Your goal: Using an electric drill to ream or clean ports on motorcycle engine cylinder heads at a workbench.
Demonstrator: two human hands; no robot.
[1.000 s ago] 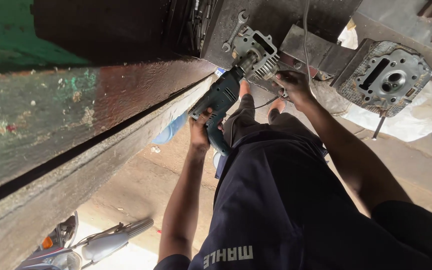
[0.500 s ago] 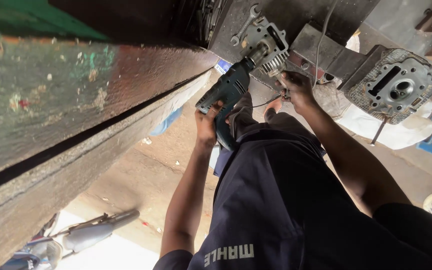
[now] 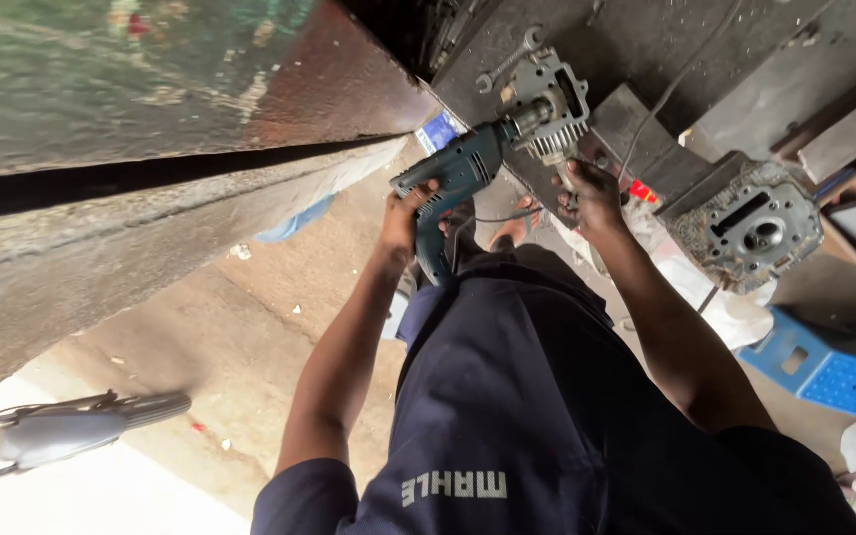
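Teal electric drill [image 3: 460, 173] gripped in our left hand [image 3: 406, 213]; our right hand [image 3: 589, 193] clasps the finned metal engine part [image 3: 550, 104] at its tip.

Matt teal plastic drill [image 3: 458, 178], dull grey cast-metal finned engine part [image 3: 547, 104], rough grimy dark bench [image 3: 636, 45].

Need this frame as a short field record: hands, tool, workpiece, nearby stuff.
left hand: left hand grips the handle of the teal electric drill
right hand: right hand rests on the small finned engine part, steadying it
tool contact: the drill's tip meets the finned part
support: dark bench
nearby on bench: spanner; grey cylinder head
floor: blue plastic stool; scooter at lower left
clothing: dark blue shirt
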